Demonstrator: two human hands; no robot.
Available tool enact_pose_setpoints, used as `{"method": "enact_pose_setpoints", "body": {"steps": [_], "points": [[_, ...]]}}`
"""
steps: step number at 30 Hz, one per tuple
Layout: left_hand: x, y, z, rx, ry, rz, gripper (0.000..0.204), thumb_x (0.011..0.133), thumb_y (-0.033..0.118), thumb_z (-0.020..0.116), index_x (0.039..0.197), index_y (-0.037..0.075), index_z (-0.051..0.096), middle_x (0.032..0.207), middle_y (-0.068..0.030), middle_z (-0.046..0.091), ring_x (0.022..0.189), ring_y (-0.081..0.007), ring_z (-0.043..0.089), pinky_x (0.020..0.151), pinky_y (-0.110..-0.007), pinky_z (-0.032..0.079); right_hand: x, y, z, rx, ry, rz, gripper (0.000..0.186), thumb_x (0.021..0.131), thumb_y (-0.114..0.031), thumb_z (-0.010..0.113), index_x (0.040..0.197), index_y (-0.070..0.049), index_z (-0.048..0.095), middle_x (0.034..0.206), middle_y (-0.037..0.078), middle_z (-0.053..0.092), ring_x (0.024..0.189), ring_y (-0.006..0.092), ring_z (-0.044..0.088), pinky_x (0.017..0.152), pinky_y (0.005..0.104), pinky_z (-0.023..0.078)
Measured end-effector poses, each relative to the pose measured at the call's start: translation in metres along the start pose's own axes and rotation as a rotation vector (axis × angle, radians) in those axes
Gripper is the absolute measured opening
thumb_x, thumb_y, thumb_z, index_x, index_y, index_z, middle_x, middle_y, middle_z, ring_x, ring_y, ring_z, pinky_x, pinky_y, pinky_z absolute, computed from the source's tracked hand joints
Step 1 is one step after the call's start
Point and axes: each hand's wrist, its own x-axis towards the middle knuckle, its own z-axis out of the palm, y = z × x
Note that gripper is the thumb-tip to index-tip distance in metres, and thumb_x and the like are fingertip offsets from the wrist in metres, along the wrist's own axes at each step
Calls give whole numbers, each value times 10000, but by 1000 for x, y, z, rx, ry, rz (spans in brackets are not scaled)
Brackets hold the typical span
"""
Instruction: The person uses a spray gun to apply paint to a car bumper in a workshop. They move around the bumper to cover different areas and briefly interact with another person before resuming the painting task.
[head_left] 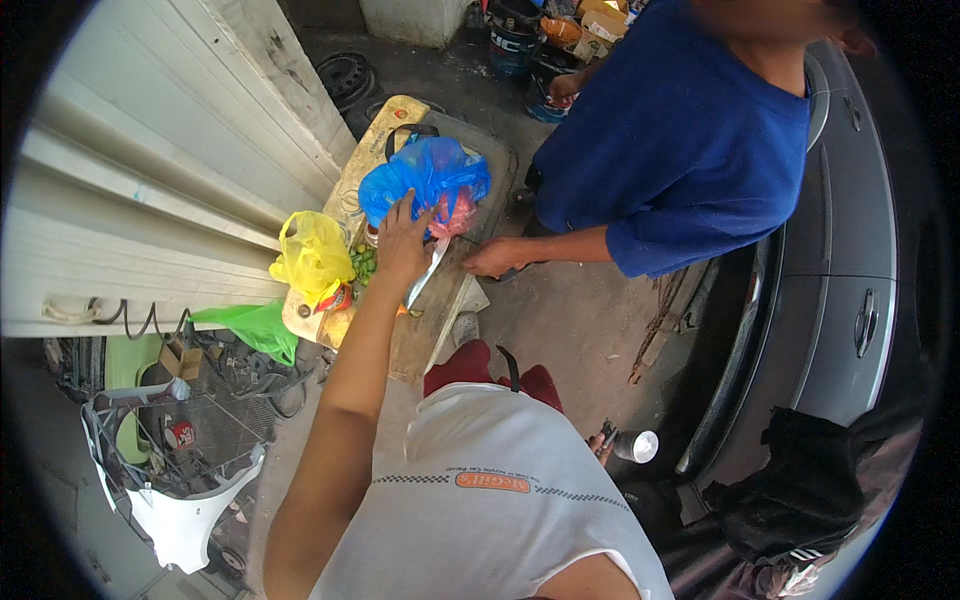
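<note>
Left hand observed over the near side of a blue plastic bag, fingers loosely spread; whether any of the film is pinched is masked by the hand itself. The bag is seated toward the far end of the table; its contents are obscured by crumpled film, and only a pinkish-red mass is made out at its lower right. A pale strip is seen just right of the wrist, its kind not determined. Green fruits are partly covered by the forearm, beside a knotted yellow plastic bag with contents unidentified.

Right hand mostly hidden by the white shirt; its visible fingers are curled on a dark-handled tool with a pale round cup. A co-worker's hand is noted near the table's right edge; the head is cut off above.
</note>
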Motion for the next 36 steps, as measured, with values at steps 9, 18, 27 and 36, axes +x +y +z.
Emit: {"method": "enact_pose_setpoints", "body": {"steps": [9, 18, 27, 36], "points": [[63, -56, -33, 15, -249, -191, 567, 769, 294, 893, 1281, 115, 728, 1363, -165, 664, 1279, -348, 617, 1129, -478, 447, 18, -80, 49, -38, -26, -40, 777, 1066, -543, 580, 1630, -57, 356, 1123, 175, 728, 986, 250, 693, 833, 371, 545], [112, -72, -78, -468, -36, -121, 556, 878, 287, 852, 1350, 37, 698, 1291, -181, 709, 1223, -323, 675, 1073, -412, 507, 55, -115, 62, 16, -100, -38, 736, 1074, -528, 569, 1630, -95, 358, 1121, 148, 690, 950, 234, 667, 744, 385, 544], [168, -48, -74, -1218, -168, -388, 548, 1038, 414, 679, 1463, 72, 624, 1400, -89, 648, 1181, -224, 678, 1041, -386, 518, 81, -109, 65, -48, 9, -105, 715, 1084, -502, 561, 1612, -57, 375, 1044, 138, 667, 939, 223, 645, 794, 381, 534], [137, -50, -71, -1654, 32, -452, 656, 1085, 476, 576, 1591, 80, 446, 1398, -64, 531, 1001, -159, 608, 1002, -359, 535, 75, -81, 53, -92, -12, -7, 683, 1079, -438, 594, 1581, -20, 393, 1130, 196, 695, 1017, 288, 686, 883, 428, 534]]}}
